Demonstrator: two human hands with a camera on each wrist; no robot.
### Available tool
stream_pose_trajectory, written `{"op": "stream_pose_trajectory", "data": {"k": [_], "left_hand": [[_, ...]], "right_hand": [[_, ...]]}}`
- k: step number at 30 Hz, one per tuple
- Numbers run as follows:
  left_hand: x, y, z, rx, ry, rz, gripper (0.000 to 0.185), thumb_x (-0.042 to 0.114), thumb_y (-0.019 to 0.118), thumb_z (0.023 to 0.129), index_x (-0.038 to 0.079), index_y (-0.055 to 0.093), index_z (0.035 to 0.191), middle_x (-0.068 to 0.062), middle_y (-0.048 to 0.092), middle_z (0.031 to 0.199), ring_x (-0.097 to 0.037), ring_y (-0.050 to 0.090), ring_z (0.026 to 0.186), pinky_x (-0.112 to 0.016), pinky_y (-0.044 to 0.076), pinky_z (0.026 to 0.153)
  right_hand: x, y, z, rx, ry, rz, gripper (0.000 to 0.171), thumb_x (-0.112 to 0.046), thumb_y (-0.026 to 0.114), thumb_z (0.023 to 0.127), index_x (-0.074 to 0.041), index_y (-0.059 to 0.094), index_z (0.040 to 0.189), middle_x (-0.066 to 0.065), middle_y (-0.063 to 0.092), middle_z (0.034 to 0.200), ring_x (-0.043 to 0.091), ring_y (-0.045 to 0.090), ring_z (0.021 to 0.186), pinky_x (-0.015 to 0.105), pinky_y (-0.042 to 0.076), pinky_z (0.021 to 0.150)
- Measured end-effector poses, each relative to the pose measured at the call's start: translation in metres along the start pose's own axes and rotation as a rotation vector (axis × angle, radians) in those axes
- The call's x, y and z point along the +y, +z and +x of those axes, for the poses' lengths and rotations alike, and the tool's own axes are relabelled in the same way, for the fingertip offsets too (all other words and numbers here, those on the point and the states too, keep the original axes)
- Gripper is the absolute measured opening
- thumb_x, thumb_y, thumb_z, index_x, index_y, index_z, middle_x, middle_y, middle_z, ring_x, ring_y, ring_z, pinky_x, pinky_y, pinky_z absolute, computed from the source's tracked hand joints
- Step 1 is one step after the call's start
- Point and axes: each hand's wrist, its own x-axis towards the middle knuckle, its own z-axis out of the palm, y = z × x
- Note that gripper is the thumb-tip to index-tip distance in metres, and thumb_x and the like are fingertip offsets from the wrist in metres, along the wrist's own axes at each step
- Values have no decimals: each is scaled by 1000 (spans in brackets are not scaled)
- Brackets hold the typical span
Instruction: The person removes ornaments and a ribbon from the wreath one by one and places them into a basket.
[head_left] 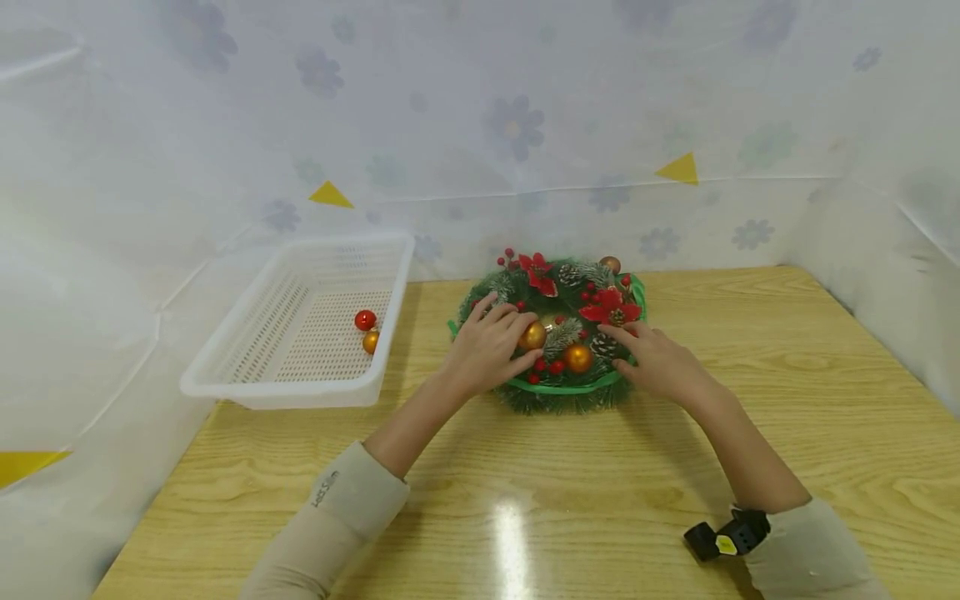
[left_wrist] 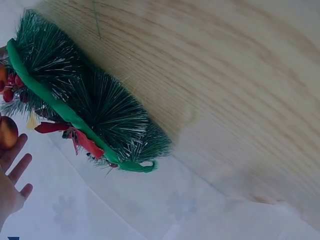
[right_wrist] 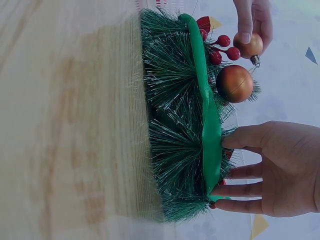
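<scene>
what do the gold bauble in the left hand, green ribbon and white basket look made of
The gold bauble in the left hand: perhaps plastic or glass, satiny metallic, by its soft highlight. The green ribbon: probably satin fabric, lightly shiny, by its twisted folds. The white basket: likely moulded plastic, semi-matte, by its even rim and perforated floor.

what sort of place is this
Probably a makeshift booth for tabletop work: flower-print sheeting hangs behind and beside a wood-grain table bearing a decorated Christmas wreath and white perforated basket.
</scene>
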Motion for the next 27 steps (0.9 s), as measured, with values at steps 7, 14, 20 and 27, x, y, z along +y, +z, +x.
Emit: {"op": "stream_pose_trajectory", "data": {"k": [7, 14, 20, 27], "left_hand": [[-1, -4, 2, -5, -21, 12, 46, 45, 59, 86, 9, 62, 114, -3, 66, 100, -22, 54, 103, -42, 26, 105], [-3, -6, 3, 20, -23, 14, 46, 44, 60, 86, 8, 62, 113, -5, 66, 100, -22, 55, 101, -39, 26, 105], [-5, -7, 4, 48, -26, 10, 46, 45, 61, 85, 7, 63, 112, -6, 65, 99, -22, 55, 100, -40, 28, 104], [-5, -9, 5, 35, -56, -13, 47, 43, 64, 83, 8, 62, 114, -7, 65, 102, -23, 54, 102, -37, 21, 107]], "right_hand": [[0, 0, 0, 0, -1, -2, 55, -15, 56, 91, -9, 35, 142, 27, 35, 131, 46, 39, 111, 42, 46, 55], [1, 1, -1, 9, -9, 2, 55, -15, 56, 91, -8, 35, 141, 27, 35, 131, 47, 39, 112, 45, 47, 57], [1, 2, 0, 13, -9, 4, 55, -15, 56, 91, -9, 35, 141, 27, 36, 130, 46, 40, 111, 44, 46, 56], [0, 1, -1, 20, -10, 3, 55, -14, 57, 91, -8, 36, 141, 27, 37, 128, 45, 41, 109, 41, 45, 54]]}}
